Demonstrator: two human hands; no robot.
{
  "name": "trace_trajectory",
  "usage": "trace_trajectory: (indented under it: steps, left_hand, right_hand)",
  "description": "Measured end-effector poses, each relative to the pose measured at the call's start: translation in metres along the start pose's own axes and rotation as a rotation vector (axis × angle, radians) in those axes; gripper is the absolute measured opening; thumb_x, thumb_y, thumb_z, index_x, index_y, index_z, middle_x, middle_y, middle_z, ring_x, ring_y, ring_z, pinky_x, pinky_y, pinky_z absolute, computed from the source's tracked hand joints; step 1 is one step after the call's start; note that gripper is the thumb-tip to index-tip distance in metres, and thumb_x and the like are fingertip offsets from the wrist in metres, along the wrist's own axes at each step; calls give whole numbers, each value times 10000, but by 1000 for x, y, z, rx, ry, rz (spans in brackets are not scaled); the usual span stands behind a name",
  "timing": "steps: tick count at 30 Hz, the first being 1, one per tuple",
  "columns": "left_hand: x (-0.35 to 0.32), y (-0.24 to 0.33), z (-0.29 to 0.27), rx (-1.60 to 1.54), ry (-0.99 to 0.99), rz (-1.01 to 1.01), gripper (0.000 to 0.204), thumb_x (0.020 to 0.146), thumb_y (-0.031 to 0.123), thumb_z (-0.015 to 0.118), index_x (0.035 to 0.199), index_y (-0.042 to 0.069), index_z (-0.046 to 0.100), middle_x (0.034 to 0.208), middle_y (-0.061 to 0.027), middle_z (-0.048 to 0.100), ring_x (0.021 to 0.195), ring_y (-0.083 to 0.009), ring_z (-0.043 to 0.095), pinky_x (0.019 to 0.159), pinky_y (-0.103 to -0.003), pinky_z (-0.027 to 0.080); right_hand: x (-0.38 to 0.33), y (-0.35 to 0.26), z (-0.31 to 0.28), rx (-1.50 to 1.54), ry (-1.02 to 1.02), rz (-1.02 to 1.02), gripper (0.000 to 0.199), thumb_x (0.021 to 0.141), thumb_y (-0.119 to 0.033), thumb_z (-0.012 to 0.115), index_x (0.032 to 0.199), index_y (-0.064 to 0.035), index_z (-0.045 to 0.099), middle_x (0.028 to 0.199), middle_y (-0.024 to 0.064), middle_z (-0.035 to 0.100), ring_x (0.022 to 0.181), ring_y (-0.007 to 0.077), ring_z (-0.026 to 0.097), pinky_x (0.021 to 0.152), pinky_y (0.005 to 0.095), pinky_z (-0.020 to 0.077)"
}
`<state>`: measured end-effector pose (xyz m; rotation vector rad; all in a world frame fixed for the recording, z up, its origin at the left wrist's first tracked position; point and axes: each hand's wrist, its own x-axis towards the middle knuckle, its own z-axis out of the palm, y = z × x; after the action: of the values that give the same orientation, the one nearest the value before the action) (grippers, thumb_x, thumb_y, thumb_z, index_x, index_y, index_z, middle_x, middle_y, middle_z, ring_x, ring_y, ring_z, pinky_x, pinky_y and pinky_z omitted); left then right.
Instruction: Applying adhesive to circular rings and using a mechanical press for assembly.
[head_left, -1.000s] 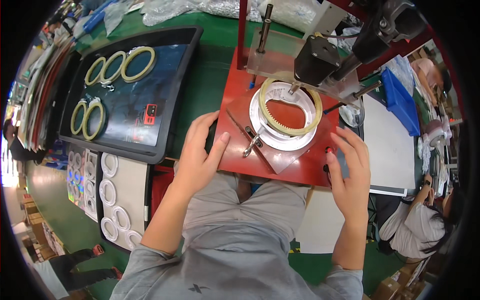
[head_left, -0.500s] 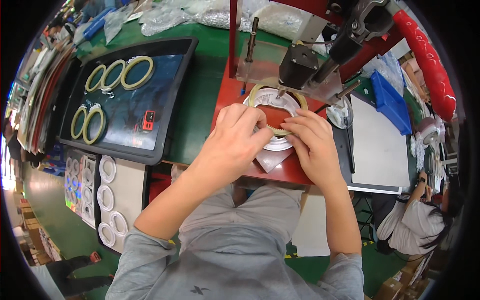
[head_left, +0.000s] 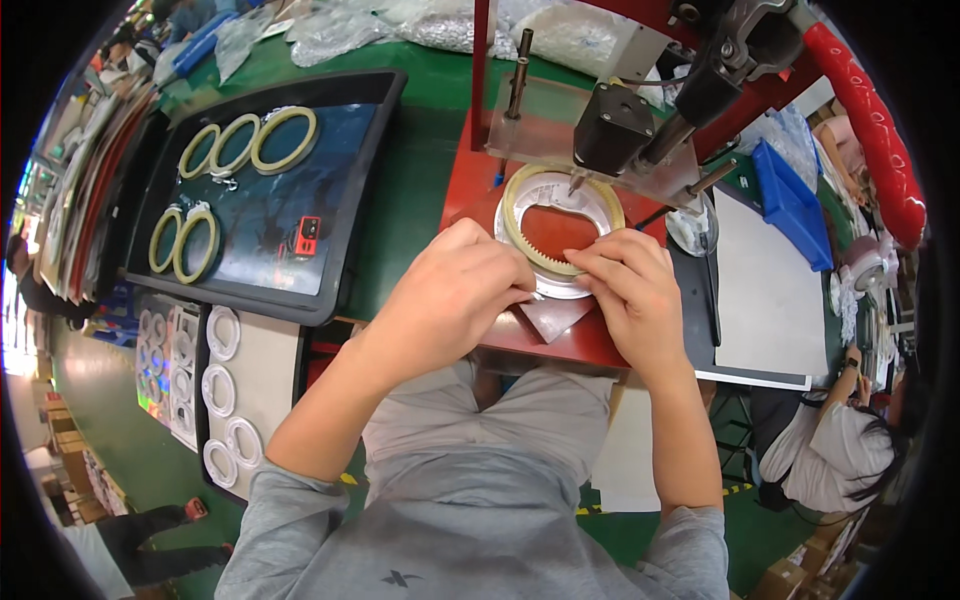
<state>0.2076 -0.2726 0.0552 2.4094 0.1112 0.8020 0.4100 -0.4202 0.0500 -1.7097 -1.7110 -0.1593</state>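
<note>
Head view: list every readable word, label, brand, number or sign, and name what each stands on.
No words or numbers read clearly.
Grey shirt: a dark emblem, no lettering made out.
Red rectangle in the black tray: markings too small to read.
White ring: any print is too small to read.

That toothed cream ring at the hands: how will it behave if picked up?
The toothed ring is probably stiff, given its clean round outline. Likely light for its size, being a narrow hoop with an open middle. Stood on edge, it might roll.
</note>
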Motion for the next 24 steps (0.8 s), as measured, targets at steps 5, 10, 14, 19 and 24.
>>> trace_trajectory:
  steps: [5,10,14,19,24]
  left_hand:
    - [3,-3,-5,-50,-21,-34,146,827,24,769,944,54,686,953,-46,712,878,-274,605,838,-372,484]
    - [8,-9,-6,-15,-72,-42,124,836,32,762,935,51,689,933,-57,703,867,-285,606,821,-377,494]
    - [13,-15,-6,-5,-94,-16,115,838,38,762,926,47,690,912,-65,703,850,-290,609,793,-378,502]
    - [18,-18,-8,-26,-116,-29,98,838,40,763,905,27,692,877,-79,700,854,-299,621,776,-390,515]
    - [24,-17,-11,-12,-168,-3,92,825,31,757,899,21,703,850,-87,700,862,-303,629,784,-387,523]
  right_hand:
    - [0,3,3,36,24,10,249,804,-61,796,1053,-78,783,991,45,700,1036,274,640,889,399,485]
    - [4,-1,8,71,53,35,240,790,-37,803,1027,-33,765,979,79,715,1012,301,647,886,406,516]
    - [6,-5,8,87,66,65,233,792,-25,797,1023,-28,764,969,88,718,1009,307,650,877,403,527]
    - [6,-2,7,64,58,63,228,796,-26,799,1022,-36,770,971,88,722,1009,303,653,883,400,528]
    - [6,-3,6,52,42,80,218,808,-32,799,1025,-44,779,975,89,721,1014,297,654,891,400,527]
